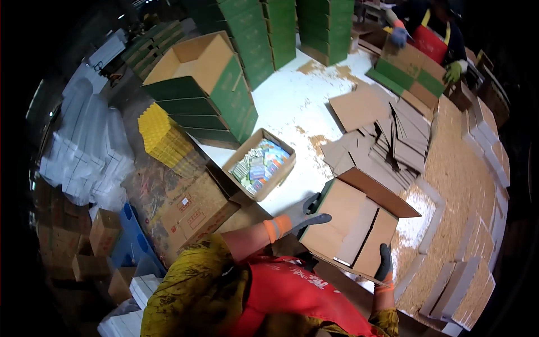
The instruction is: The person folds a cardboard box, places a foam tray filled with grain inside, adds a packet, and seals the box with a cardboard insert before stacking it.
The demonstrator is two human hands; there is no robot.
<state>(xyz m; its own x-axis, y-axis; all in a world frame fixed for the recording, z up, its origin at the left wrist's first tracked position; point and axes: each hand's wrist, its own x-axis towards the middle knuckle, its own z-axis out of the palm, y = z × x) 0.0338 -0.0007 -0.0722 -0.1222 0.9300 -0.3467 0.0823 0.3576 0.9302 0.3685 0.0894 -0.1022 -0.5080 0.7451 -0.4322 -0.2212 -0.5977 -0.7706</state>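
Observation:
My left hand [303,217], in a grey glove with an orange cuff, closes on the left wall of a cardboard box [334,219]. My right hand [385,266], gloved the same way, grips the box's near right corner, its fingers partly hidden. Held in front of me over the table edge, the box is tilted, with a brown flap [377,191] standing up along its far side. Inner flaps meet at a dark gap. Left of it on the white table, a smaller open carton [276,181] holds many small printed packets [263,165] in blue, green and white.
Loose cardboard sheets [387,135] lie in a heap beyond the box. Nested green cartons [224,106] tower at the far left, near stacked yellow trays [164,135]. Sawdust-like material [457,174] spreads to the right. A co-worker [429,33] handles a green-and-brown box [412,64] at far right.

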